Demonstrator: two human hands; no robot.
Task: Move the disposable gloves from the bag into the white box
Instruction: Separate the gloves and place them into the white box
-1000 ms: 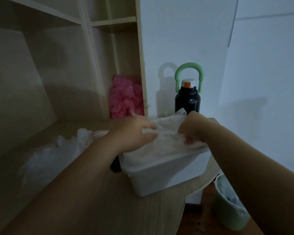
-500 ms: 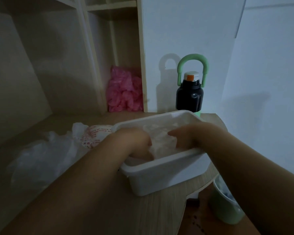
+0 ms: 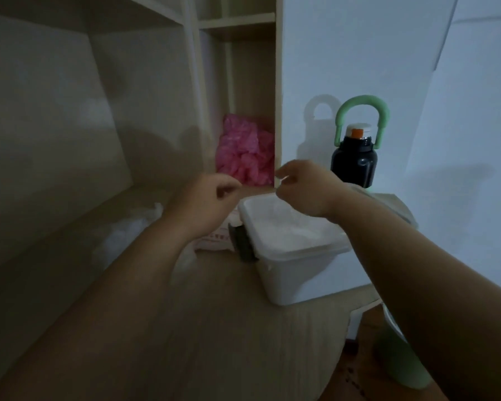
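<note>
The white box stands on the wooden desk, near its right edge. A pile of clear disposable gloves fills it to the rim. The crumpled clear bag, with red print on its near side, lies on the desk left of the box. My left hand hovers above the box's left end, its fingers loosely curled and holding nothing. Above the box's back edge, my right hand also hangs with loosely curled, empty fingers. Neither hand touches the gloves or the box.
A black bottle with a green handle stands behind the box by the white wall. Pink plastic fills a shelf nook. A small dark object sits against the box's left side. A green bin stands on the floor right of the desk.
Both hands pushed the gloves down into the box, let go and have lifted out above it. The camera has tilted a little.
</note>
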